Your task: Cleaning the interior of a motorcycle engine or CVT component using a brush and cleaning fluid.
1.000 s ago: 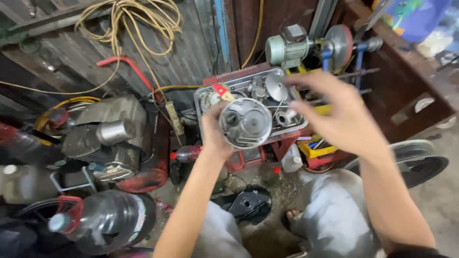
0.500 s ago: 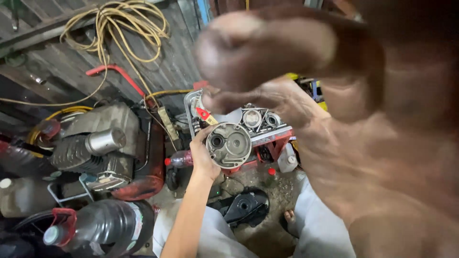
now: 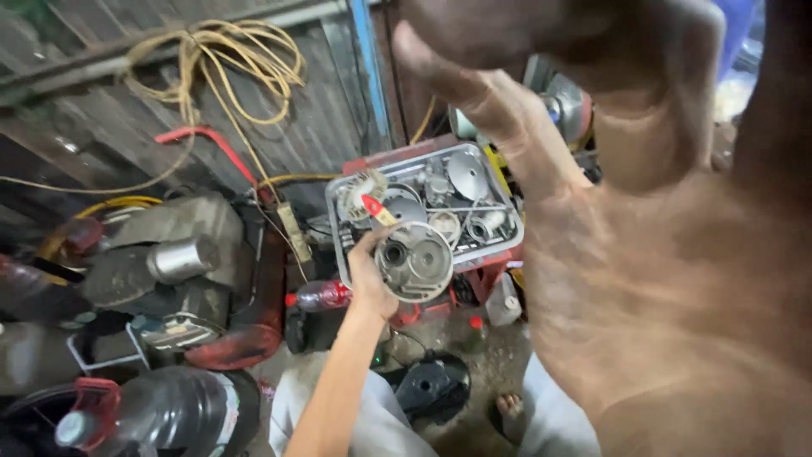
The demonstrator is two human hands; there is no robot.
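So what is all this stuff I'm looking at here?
round metal cover: one, grey, held up in front of the tray
tray: one, grey plastic, full of metal parts, centre
rope: one coil, yellow, on the wall top left
engine: one, grey, left
small bottle: one, red, under the tray
big bottle: one, dark, bottom left
black cover: one, on the floor
left hand: holds the round metal cover
right hand: empty, raised close to the camera, blurred
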